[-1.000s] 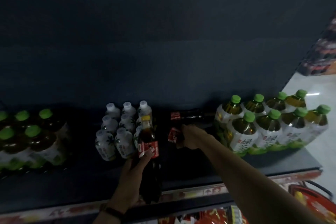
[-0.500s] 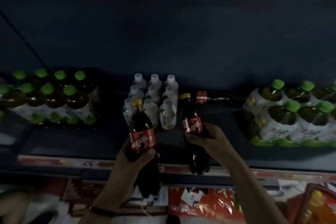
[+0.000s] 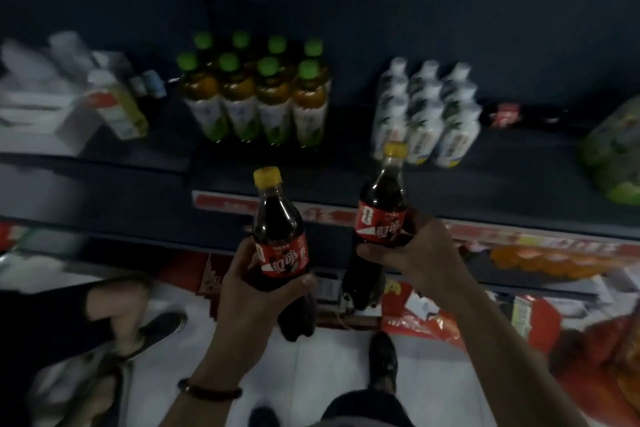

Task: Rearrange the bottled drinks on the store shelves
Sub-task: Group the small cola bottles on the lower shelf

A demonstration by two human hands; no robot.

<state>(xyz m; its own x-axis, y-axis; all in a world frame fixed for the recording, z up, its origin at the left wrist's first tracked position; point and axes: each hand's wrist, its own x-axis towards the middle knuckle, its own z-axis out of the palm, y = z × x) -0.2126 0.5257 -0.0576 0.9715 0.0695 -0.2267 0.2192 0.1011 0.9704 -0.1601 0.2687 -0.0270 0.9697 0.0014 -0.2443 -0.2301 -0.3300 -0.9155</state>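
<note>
My left hand (image 3: 254, 291) is shut on a dark cola bottle (image 3: 277, 218) with a yellow cap and red label, held upright in front of the shelf edge. A second, like cola bottle (image 3: 382, 204) is gripped around its label by my right hand (image 3: 414, 253), a little higher and to the right. Both bottles hang off the dark shelf (image 3: 346, 180), over the floor. A third cola bottle (image 3: 509, 113) lies on its side at the back of the shelf, right of a pack of white bottles (image 3: 427, 114).
A pack of green-capped tea bottles (image 3: 258, 94) stands left of centre on the shelf. Another wrapped green pack (image 3: 613, 156) sits at the right edge. Cartons and small bottles (image 3: 107, 104) are at the left. Red bags (image 3: 519, 322) fill the lower shelf. Another person's leg and shoe (image 3: 114, 326) stand at the left.
Both hands have pulled the cola bottles back from the shelf toward me. My view has swung left and down, so the floor and my feet now show.
</note>
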